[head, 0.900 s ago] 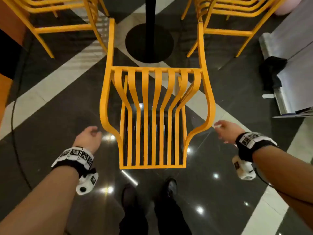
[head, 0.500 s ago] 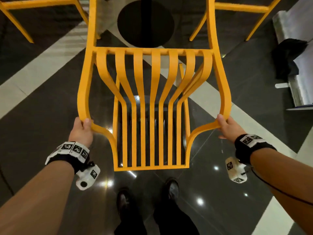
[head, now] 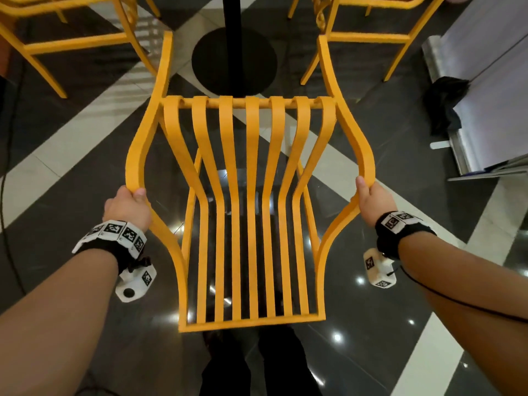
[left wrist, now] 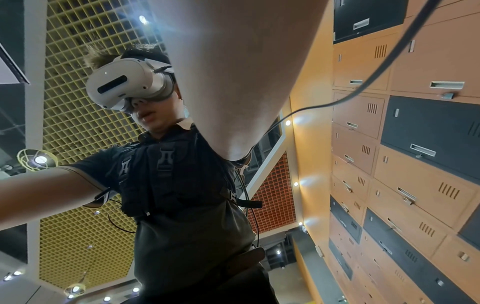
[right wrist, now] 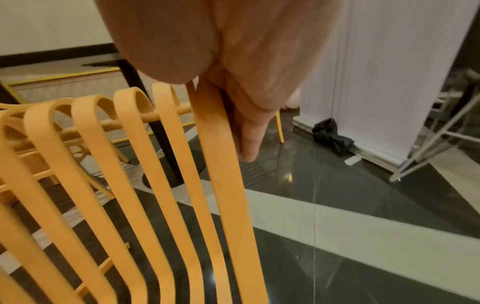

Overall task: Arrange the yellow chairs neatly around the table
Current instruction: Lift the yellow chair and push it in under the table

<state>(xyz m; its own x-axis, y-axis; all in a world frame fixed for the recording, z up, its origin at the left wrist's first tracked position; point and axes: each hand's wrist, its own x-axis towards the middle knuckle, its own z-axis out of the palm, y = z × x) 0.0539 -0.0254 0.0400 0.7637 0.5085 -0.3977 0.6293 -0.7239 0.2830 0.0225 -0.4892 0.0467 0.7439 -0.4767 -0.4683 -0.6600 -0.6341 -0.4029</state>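
Observation:
A yellow slatted chair (head: 252, 124) stands in front of me, seen from above, its seat towards the table's black round base (head: 251, 67). My left hand (head: 134, 195) grips the curved left side of its frame. My right hand (head: 364, 188) grips the right side, thumb on top. In the right wrist view, fingers (right wrist: 249, 139) lie down the outer edge of the chair frame (right wrist: 215, 164), with the table pole (right wrist: 161, 131) beyond. The left wrist view shows only my forearm and body, not the hand.
Two more yellow chairs stand past the table base, one at far left (head: 71, 41) and one at far right (head: 371, 35). A black bundle (head: 445, 110) lies against a white panel (head: 491, 81) on the right. A thin cable (head: 5, 178) runs along the glossy floor at left.
Both hands were off the chair at first. They then closed on its side frame and still hold it.

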